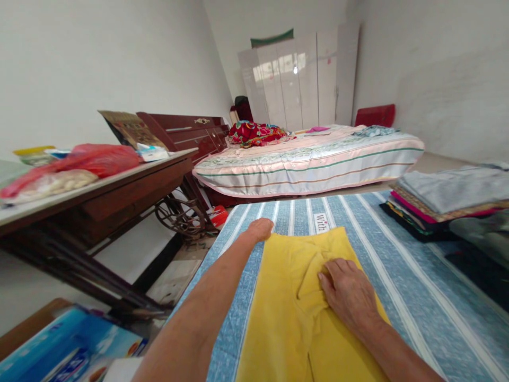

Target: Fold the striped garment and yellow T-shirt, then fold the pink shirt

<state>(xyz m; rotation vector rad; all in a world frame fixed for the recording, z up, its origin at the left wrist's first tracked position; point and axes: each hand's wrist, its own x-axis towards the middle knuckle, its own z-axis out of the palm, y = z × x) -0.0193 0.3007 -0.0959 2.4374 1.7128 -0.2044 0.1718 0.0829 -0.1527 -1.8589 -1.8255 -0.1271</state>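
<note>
A yellow garment [286, 323] lies spread on a blue and white striped sheet [401, 276] in front of me. My left hand [259, 229] reaches out to the garment's far left corner; its fingers are curled there, and I cannot see what they grip. My right hand [347, 289] rests palm down on the middle of the yellow cloth, fingers together and flat, pressing a raised fold beside it.
A stack of folded clothes [445, 204] sits at the right on the sheet. A bed [310, 162] with a red bundle stands beyond. At the left is a wooden table [103, 196] bearing bags, with boxes [71, 350] on the floor below.
</note>
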